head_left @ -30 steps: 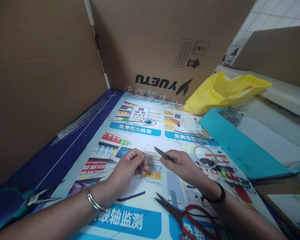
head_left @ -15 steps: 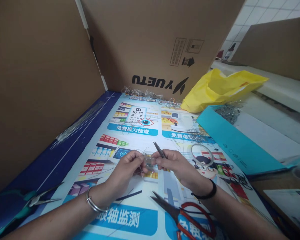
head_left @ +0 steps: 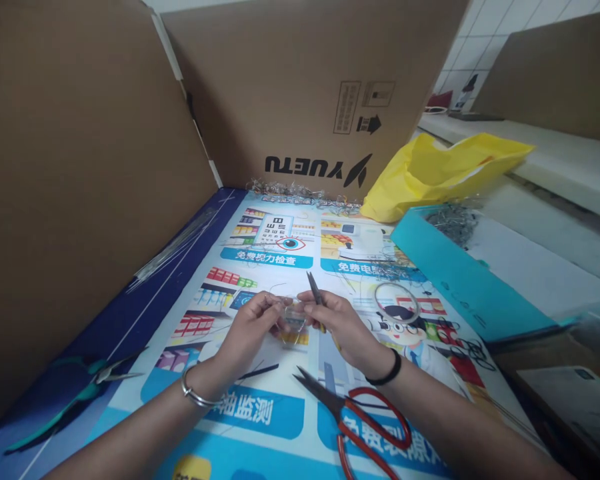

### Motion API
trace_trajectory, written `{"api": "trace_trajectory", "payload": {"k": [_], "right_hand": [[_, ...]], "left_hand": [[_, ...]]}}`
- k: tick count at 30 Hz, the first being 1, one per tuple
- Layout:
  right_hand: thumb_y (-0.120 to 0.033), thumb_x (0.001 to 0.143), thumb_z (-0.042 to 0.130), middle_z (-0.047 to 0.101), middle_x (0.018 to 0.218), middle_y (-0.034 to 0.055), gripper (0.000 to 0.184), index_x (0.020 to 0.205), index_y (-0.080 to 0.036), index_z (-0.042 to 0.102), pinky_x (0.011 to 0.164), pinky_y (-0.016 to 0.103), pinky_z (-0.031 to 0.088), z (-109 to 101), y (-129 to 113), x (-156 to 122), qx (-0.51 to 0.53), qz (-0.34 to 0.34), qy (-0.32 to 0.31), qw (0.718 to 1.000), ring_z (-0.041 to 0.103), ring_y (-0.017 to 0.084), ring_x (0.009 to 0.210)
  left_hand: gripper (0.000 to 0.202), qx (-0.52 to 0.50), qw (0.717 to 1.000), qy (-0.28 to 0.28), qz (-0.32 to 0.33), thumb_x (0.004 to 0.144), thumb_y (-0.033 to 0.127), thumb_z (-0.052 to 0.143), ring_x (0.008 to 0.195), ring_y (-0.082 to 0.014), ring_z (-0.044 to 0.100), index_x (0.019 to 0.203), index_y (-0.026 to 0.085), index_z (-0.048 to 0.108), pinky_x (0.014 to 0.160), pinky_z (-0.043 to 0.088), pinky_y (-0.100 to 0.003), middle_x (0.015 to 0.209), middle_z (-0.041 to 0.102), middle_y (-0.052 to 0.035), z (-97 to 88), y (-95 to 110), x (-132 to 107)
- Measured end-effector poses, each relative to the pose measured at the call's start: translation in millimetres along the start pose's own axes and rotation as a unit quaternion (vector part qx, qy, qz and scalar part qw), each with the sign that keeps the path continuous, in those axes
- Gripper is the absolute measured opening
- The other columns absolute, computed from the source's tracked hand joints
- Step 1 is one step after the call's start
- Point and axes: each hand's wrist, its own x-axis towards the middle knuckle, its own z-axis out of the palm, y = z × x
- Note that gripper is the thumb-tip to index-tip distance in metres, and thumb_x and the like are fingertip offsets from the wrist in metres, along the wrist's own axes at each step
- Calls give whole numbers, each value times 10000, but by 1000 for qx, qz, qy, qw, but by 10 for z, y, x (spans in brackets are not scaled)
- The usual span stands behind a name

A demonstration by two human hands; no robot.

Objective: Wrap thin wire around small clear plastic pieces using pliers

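My left hand (head_left: 260,319) pinches a bent piece of thin wire (head_left: 296,328) between thumb and fingertips, above the printed sheet. Close to it, my right hand (head_left: 337,321) holds the other side of the wire at its fingertips. Also in that hand is a small dark pointed tool (head_left: 315,289), tip pointing away from me; its exact kind is unclear. The wire's full shape is hard to make out against the print. Nearer to me lie red-handled scissors (head_left: 345,410), their blades slightly apart. A coil of wire (head_left: 417,308) rests beyond my right wrist.
Green-handled pliers (head_left: 87,387) lie open at the left. Straight wires (head_left: 173,250) lie by the cardboard wall (head_left: 290,87). Wire scraps (head_left: 300,191) line the back edge. At the right are a yellow bag (head_left: 430,180), a turquoise box (head_left: 460,280) with tangled wire, and black loops (head_left: 477,353).
My view has shifted slightly, so the tools appear moved. Both hands stay close together on the wire; the small tool now points more directly away from me.
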Motion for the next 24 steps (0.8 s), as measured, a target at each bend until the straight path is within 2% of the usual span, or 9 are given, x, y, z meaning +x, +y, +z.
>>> {"api": "trace_trajectory", "payload": {"k": [2,7,13,16,20,24], "right_hand": [[-290,729,616,628,755,-2,229,937,-194,625,593,251,339,-8,33,7,22,-11,-6,1000,487,97,609],[-259,716,601,649,796,23,239,941,-181,627,556,248,328,-42,98,21,53,-31,-8,998,481,95,583],[-254,681,620,658,789,36,312,980,-166,616,542,248,335,-61,116,31,101,-25,-18,994,481,102,568],[-255,679,625,658,806,33,320,988,-172,608,551,246,344,-53,117,28,116,-30,-11,993,470,95,563],[-328,685,646,643,779,33,327,964,-162,609,508,239,308,-42,121,25,83,-26,-2,996,445,85,536],[-334,671,667,609,723,6,320,935,-163,612,504,232,301,-37,110,15,51,-21,8,998,435,79,532]], "left_hand": [[133,15,1000,9,20,809,298,562,592,-100,573,781,169,548,543,411,-208,730,657,-14,19,10,-28],[148,14,998,37,39,813,318,549,578,-97,571,795,171,550,531,408,-215,845,683,-37,94,-6,-85],[131,-12,997,61,53,772,286,578,559,-84,583,749,171,519,546,416,-232,1127,632,-59,185,-38,-126],[121,-8,997,54,56,773,261,571,588,-96,592,736,164,509,559,417,-232,1097,645,-80,196,-39,-142],[119,9,997,46,61,781,249,559,566,-89,579,732,157,502,551,416,-236,1113,633,-99,186,-39,-158],[103,14,998,43,53,764,230,567,556,-85,578,734,155,504,550,423,-240,1146,611,-97,183,-40,-164]]}}
